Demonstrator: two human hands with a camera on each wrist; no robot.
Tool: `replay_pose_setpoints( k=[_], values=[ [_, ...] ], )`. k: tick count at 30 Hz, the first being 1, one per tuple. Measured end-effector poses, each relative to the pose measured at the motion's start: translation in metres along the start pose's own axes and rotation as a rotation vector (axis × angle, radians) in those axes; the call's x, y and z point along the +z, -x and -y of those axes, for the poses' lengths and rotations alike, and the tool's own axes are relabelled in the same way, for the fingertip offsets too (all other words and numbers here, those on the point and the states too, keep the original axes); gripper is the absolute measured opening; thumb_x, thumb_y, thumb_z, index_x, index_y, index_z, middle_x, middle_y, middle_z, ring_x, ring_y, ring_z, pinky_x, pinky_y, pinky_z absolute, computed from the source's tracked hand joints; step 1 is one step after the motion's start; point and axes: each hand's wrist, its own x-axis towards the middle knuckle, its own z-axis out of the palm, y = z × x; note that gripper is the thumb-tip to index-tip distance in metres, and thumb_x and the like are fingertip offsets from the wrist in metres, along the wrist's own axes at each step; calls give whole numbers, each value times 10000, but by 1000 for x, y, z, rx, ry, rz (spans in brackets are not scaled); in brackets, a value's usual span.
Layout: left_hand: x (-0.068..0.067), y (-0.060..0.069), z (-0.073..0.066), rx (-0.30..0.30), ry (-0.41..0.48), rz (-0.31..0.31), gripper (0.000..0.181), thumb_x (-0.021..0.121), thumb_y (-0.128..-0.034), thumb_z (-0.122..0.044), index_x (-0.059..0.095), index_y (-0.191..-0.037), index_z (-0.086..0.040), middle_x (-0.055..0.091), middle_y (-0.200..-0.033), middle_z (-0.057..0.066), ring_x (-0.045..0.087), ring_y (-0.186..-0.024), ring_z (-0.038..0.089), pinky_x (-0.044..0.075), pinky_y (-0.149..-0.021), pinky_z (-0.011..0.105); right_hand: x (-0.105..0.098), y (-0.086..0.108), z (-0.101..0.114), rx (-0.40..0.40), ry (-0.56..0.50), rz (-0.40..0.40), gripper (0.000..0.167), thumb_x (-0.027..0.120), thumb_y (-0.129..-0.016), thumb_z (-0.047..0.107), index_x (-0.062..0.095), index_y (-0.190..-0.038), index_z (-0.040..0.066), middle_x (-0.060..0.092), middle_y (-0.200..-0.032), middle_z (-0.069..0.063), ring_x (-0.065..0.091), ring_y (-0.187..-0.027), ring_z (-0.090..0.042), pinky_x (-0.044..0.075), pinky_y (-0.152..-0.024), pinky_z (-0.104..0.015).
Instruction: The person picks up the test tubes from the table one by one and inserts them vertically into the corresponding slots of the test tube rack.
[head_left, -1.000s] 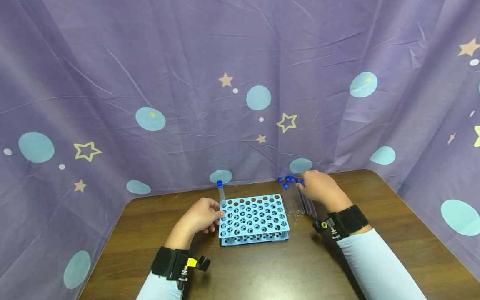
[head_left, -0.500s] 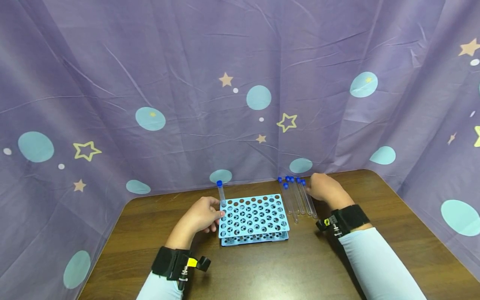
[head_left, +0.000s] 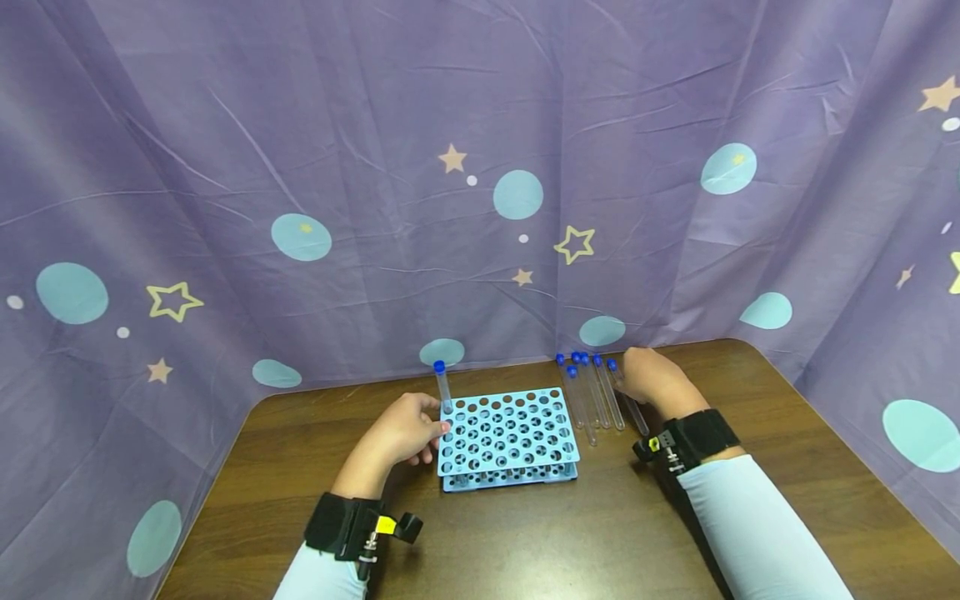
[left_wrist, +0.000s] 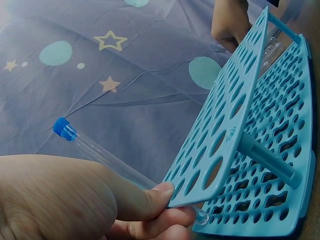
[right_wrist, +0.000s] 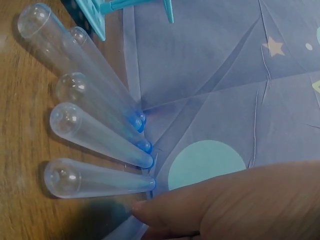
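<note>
My left hand grips the near-left corner of a light blue test tube rack, thumb on the upper plate and fingers curled underneath, as the left wrist view shows. A clear test tube with a blue cap stands tilted in the rack's back-left corner hole, right beside those fingers. Over to the right, my right hand pinches the rightmost blue-capped test tube near its cap end. In the right wrist view that tube shows only partly below the thumb; the other fingers are mostly hidden.
Several capped test tubes lie side by side between the rack and my right hand, caps toward the curtain. A purple patterned curtain hangs along the back edge of the brown wooden table.
My right hand has moved slightly right and away from the other tubes. The rightmost tube has shifted right with it, leaving a gap. My left hand and the rack stay still.
</note>
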Motion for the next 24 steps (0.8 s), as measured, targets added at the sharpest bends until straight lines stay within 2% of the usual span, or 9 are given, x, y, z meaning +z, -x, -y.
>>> replay_pose_setpoints(
  k=[2, 3, 8, 15, 24],
  values=[
    [0, 0, 0, 2, -4, 1, 576, 764, -1087, -114, 558, -1570, 123, 754, -733, 103, 634, -501, 163, 524, -452, 282, -2, 3, 3, 9, -12, 0, 376, 848, -998, 284, 681, -712, 106, 732, -813, -89, 689, -733, -257, 619, -758, -447],
    [0, -1, 0, 3, -5, 1, 578, 763, -1088, -115, 557, -1571, 124, 752, -729, 98, 634, -500, 162, 525, -452, 283, -9, 10, 13, 32, -14, 18, 354, 843, -995, 242, 694, -710, 93, 738, -798, -97, 700, -718, -267, 622, -752, -452],
    [0, -1, -1, -1, -10, -1, 581, 765, -1087, -118, 556, -1572, 124, 747, -722, 89, 632, -497, 159, 527, -453, 284, -10, 18, 20, 33, -21, -10, 364, 840, -996, 232, 665, -708, 96, 717, -754, -86, 684, -660, -249, 606, -678, -437],
    [1, -1, 0, -7, -6, -4, 579, 765, -1085, -115, 556, -1569, 125, 749, -726, 94, 636, -502, 162, 529, -457, 283, -7, 17, 20, 44, -6, -39, 355, 847, -971, 220, 626, -714, 114, 700, -836, -96, 656, -769, -277, 622, -803, -519],
    [1, 0, -1, -15, -8, -4, 576, 764, -1087, -115, 557, -1574, 113, 762, -753, 124, 645, -513, 171, 537, -467, 289, -7, 17, 21, 37, 6, -51, 338, 855, -943, 203, 625, -714, 107, 698, -848, -105, 643, -782, -288, 630, -837, -560]
  ],
)
